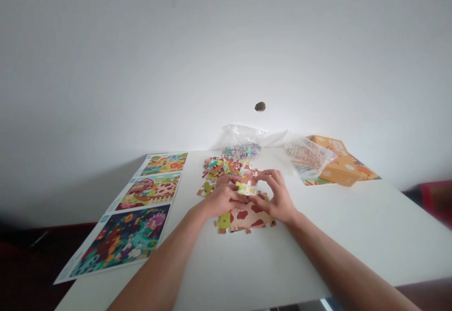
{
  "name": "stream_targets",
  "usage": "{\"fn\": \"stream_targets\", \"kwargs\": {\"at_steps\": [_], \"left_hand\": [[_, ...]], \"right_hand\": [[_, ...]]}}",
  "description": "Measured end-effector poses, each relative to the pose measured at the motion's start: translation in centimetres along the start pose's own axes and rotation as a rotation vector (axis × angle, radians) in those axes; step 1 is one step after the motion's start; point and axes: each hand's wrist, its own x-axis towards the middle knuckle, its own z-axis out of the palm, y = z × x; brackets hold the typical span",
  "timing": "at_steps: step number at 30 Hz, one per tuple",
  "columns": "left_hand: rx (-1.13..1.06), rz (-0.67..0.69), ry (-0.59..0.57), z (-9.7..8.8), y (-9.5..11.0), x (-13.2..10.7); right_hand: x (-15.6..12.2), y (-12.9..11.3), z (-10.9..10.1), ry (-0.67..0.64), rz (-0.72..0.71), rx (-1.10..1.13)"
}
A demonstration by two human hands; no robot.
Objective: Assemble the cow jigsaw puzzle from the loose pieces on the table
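- Well beyond the fingertips, a clear plastic bag (240, 137) is slumping against the wall, holding a heap of small multicoloured jigsaw pieces (242, 151).
- Off to the right of the fingers, a second clear plastic bag (309, 155) is leaning against an orange cardboard box (335, 172); something printed is showing through the plastic, too blurred to make out.
- The box is sitting on the edge of a colourful printed sheet (365, 172), further right of the fingers.
- The left hand (224, 199) and right hand (273, 197) are meeting over the white table (247, 273), their fingers curling inward and clenching a pale yellow jigsaw piece (246, 188) between them. Exactly which fingertips are pinching it is hidden.
- Directly under the fingers, an assembled jigsaw section (245, 220) with brown cow patches is lying flat, partly covered by both hands.
- Just past the fingertips, a loose pile of jigsaw pieces (221, 167) is spreading across the table, and a green piece (206, 188) is lying just beside the left hand's fingers.
- Well left of the fingers, three illustrated picture sheets (148, 191) are lying in a row along the table, showing colourful scenes, one with a red barn.
- Nothing is standing between the fingers and the assembled section.
- Far beyond the fingers, a small dark mark (260, 107) is showing on the white wall (226, 52).
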Motion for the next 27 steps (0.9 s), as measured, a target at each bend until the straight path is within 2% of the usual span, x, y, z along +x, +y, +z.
{"fn": "stream_targets", "kwargs": {"at_steps": [4,6,8,10,13,20,27], "left_hand": [[-0.013,0.027,0.072,0.5,-0.1,0.4],[-0.053,-0.022,0.224,0.5,-0.3,0.4],[-0.185,-0.101,0.387,0.2,-0.4,0.4],[-0.375,-0.157,0.457,-0.2,-0.3,0.3],[-0.528,-0.162,0.420,-0.7,0.0,0.2],[-0.462,-0.148,0.424,-0.9,0.7,0.2],[-0.506,-0.155,0.395,-1.6,0.6,-0.1]], "right_hand": [[-0.1,0.1,-0.1,-0.006,-0.010,-0.003],[-0.1,0.1,-0.1,-0.016,-0.016,-0.008],[-0.1,0.1,-0.1,-0.030,-0.021,-0.020],[0.0,0.1,-0.1,-0.045,-0.026,-0.033],[0.0,0.1,-0.1,-0.048,-0.037,-0.041],[-0.1,0.1,0.1,-0.037,-0.036,-0.046],[-0.1,-0.1,0.0,-0.052,-0.057,-0.017]]}}
